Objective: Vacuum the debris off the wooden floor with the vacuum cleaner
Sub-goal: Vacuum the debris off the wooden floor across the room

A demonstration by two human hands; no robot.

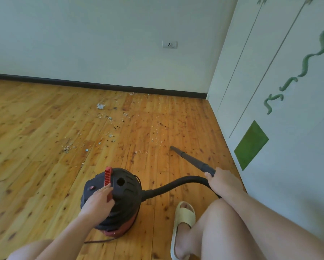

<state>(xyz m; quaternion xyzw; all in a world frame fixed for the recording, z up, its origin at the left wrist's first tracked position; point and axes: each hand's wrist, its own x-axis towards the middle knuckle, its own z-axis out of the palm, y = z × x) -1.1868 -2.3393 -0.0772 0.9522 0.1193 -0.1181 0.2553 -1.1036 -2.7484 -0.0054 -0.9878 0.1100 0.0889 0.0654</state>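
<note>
The squat black vacuum, red at base and handle, stands on the floor, left hand resting loose-fingered on its lid, right hand curled round the black nozzle to its right, pale debris scattered beyond.

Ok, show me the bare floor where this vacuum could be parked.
Bare wooden floor lies left of the vacuum cleaner, and in the strip between nozzle and cupboard. Debris crowds the middle, up to the baseboard.
</note>
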